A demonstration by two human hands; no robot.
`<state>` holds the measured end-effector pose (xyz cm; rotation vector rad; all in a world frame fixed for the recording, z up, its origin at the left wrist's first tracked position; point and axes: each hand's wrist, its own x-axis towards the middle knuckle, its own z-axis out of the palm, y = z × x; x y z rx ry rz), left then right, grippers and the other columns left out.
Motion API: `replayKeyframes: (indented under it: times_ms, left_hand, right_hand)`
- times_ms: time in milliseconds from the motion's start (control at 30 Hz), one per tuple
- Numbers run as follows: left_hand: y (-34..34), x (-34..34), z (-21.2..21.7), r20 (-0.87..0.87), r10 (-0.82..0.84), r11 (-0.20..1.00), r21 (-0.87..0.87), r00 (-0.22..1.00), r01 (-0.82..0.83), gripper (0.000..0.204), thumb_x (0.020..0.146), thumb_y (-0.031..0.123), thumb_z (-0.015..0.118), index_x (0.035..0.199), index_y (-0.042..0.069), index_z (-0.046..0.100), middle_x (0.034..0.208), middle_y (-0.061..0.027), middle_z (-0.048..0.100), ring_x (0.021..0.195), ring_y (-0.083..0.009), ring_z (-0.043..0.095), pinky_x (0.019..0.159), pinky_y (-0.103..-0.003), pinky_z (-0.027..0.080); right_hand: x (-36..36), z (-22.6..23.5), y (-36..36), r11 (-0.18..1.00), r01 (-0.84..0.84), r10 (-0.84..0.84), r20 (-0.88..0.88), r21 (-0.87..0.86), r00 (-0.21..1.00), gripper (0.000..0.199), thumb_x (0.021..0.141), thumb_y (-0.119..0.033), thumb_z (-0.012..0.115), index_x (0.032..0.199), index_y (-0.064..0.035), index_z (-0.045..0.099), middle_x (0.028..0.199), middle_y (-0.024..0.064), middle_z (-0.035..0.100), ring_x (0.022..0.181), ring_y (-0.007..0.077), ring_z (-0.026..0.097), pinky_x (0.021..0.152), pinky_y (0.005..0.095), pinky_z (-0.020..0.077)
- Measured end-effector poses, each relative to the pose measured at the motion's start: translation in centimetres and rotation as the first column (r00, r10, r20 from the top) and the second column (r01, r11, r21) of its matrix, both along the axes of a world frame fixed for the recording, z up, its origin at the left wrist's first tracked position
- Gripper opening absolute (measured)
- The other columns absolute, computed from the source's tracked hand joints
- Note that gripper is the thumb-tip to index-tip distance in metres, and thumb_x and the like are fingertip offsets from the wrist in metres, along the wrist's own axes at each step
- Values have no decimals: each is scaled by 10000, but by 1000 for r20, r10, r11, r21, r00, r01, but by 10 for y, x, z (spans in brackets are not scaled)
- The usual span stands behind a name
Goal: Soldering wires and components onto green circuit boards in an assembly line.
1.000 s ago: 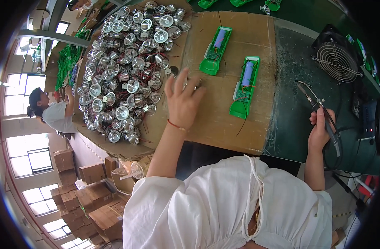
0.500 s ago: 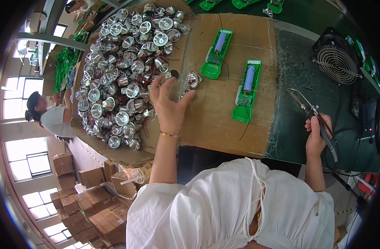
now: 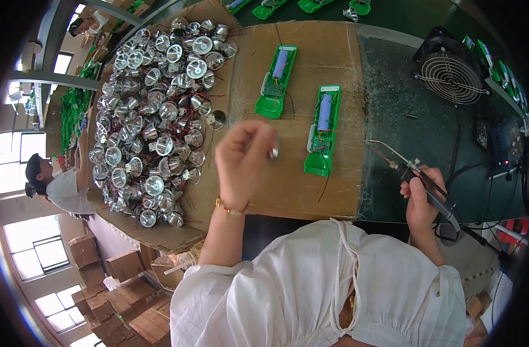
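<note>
Where curled, fingers (image 3: 258, 144) around reflector (image 3: 273, 152).

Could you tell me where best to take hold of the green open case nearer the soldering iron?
Probably by the two long side walls of the green case, fingers coming from above. It lies flat and open side up on the cardboard; its blue cell and wires fill the middle, so avoid pinching there.

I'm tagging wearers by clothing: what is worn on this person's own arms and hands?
Both forearms are bare, and no gloves are worn. The left hand has a thin beaded bracelet of gold and reddish beads at the wrist. The right hand shows no jewellery. A loose white garment covers the shoulders and chest.
</note>
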<state>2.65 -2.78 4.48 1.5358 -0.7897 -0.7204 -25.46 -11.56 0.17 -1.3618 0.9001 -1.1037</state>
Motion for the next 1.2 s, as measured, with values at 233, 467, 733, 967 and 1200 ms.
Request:
replayKeyframes:
  times_ms: [233, 467, 733, 967, 1200]
  left_hand:
    - [6, -31, -39, 70, 41, 956, 288, 997, -59, 169, 817, 158, 638, 835, -7, 667, 621, -51, 636, 533, -67, 554, 494, -221, 429]
    - [0, -37, -37, 182, -174, 936, 336, 968, 105, 126, 788, 121, 648, 779, -4, 657, 574, -67, 571, 474, -119, 510, 454, -248, 392]
    - [2, -49, -48, 326, -120, 984, 166, 938, 68, 82, 757, 91, 672, 781, 13, 661, 770, -52, 526, 573, -106, 489, 509, -235, 400]
    - [1, -45, -49, 254, -166, 969, 222, 953, 109, 91, 768, 86, 667, 780, -4, 659, 831, -47, 535, 626, -70, 514, 536, -205, 424]
    - [-2, -42, -46, 279, -202, 960, 246, 939, 134, 98, 757, 93, 678, 770, -2, 659, 827, -45, 541, 633, -72, 513, 544, -210, 421]
  right_hand:
    - [25, 4, 2, 972, -213, 211, -28, -95, 977, 171, 796, -88, 622, 842, 20, 497, 690, 102, 583, 596, 121, 540, 547, 236, 445]
    - [23, 2, 4, 976, -202, 199, -42, -76, 979, 169, 791, -75, 623, 828, 21, 489, 680, 104, 582, 601, 122, 534, 543, 243, 443]
    - [23, 0, 4, 944, -289, 257, -195, -160, 947, 129, 799, -35, 581, 851, 27, 480, 734, 126, 547, 580, 118, 541, 518, 232, 465]
    - [31, -4, 6, 968, -221, 202, -158, -115, 967, 150, 766, -41, 653, 822, 28, 532, 673, 90, 591, 593, 112, 555, 525, 231, 438]
    - [34, -1, 7, 982, -187, 179, -148, -40, 973, 147, 766, -56, 658, 797, 20, 536, 663, 81, 597, 574, 96, 551, 522, 222, 436]
